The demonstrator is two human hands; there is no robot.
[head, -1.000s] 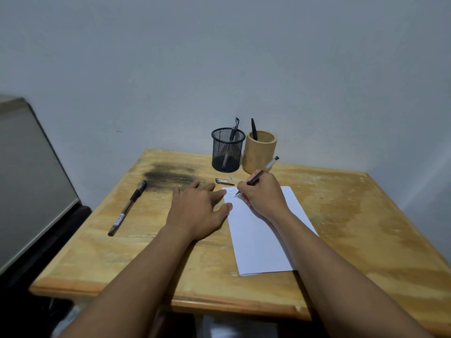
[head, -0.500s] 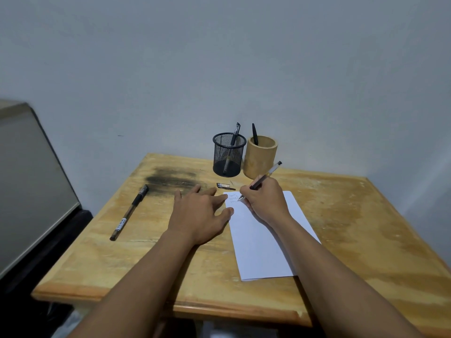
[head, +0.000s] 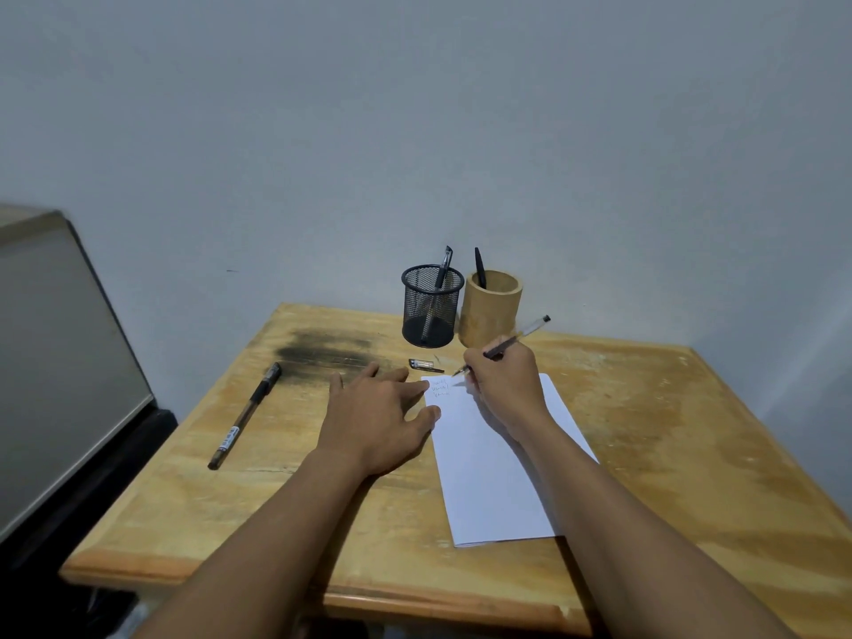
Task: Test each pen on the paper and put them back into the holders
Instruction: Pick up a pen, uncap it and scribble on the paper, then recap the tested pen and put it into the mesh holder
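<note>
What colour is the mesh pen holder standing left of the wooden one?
Black. The mesh holder shows clearly in the head view, dark wire all round.

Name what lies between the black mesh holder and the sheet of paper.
A small pen cap lies flat there, seen in the head view.

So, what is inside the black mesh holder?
One pen stands tilted in the mesh holder, its top above the rim. The dark bottom hides whether anything small lies there.

Head cam, fwd-down, close over table
</note>
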